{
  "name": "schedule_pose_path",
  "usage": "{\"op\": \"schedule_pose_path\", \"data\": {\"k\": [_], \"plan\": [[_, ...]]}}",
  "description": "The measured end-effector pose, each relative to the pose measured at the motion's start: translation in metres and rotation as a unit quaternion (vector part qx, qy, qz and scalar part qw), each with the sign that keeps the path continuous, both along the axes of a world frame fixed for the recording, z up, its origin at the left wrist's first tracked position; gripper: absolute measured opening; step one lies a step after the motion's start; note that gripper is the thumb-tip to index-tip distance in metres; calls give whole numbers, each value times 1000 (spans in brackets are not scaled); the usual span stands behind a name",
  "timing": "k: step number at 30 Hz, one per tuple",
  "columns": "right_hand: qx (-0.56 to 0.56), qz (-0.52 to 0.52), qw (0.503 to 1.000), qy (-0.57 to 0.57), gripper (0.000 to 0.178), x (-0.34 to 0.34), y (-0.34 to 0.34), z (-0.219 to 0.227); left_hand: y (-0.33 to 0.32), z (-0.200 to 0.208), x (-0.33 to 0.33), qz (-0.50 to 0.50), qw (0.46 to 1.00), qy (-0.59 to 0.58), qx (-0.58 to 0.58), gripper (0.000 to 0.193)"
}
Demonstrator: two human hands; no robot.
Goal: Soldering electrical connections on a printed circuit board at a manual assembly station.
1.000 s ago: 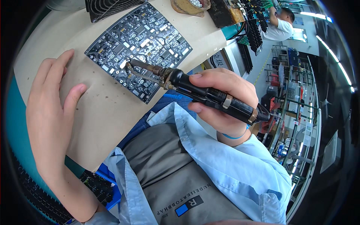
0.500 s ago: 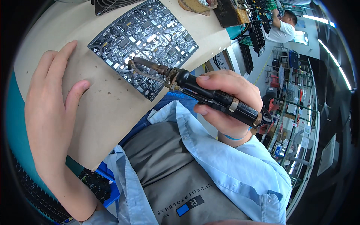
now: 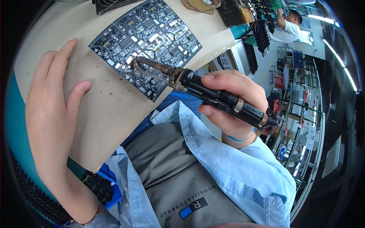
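My right hand (image 3: 237, 102) is wrapped around the black handle of a soldering iron (image 3: 207, 89) with a thin metal tube along its tip. The iron's tip meets the lower left part of a black circuit board (image 3: 167, 28), beside a bright solder spot. Many small components and white pads cover this board, which lies flat on a beige sheet (image 3: 100, 114). My left hand (image 3: 53, 98) rests on the sheet left of the board, fingers stretched out and thumb apart, holding nothing. The iron covers part of the board's surface beneath it.
At the top edge stand a dark coiled item (image 3: 114, 5), a brownish holder (image 3: 201, 5) and a dark metal block (image 3: 234, 13). Dark boards (image 3: 262, 34) are stacked at the upper right. A blue bin (image 3: 114, 193) sits below the table edge. A co-worker (image 3: 287, 32) is far right.
Almost nothing differs. My right hand and the iron's handle have shifted very slightly to the right, while the tip stays at the same spot on the board.
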State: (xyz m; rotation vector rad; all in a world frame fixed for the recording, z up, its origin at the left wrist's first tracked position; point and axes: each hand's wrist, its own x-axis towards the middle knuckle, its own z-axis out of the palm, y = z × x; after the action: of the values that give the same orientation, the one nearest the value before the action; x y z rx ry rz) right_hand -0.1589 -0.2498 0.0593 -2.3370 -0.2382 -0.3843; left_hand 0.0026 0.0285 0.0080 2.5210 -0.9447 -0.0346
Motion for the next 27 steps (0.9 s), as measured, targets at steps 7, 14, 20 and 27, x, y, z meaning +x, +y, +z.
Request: {"op": "schedule_pose_path", "data": {"k": [7, 14, 20, 27], "plan": [[6, -21, 1000, 7, 48, -1, 1, -1, -1, -2, 1, 1, 1000, -2, 6, 64], [1, -1, 1000, 16, 48, 1, 3, 2, -1, -2, 0, 3, 1000, 1, 8, 65], [16, -28, 999, 3, 47, -2, 1, 0, 0, -1, 0, 1, 1000, -4, 11, 65], [-9, 0, 1000, -2, 46, 0, 0, 0, -3, -5, 2, -7, 1000, -6, 6, 64]]}}
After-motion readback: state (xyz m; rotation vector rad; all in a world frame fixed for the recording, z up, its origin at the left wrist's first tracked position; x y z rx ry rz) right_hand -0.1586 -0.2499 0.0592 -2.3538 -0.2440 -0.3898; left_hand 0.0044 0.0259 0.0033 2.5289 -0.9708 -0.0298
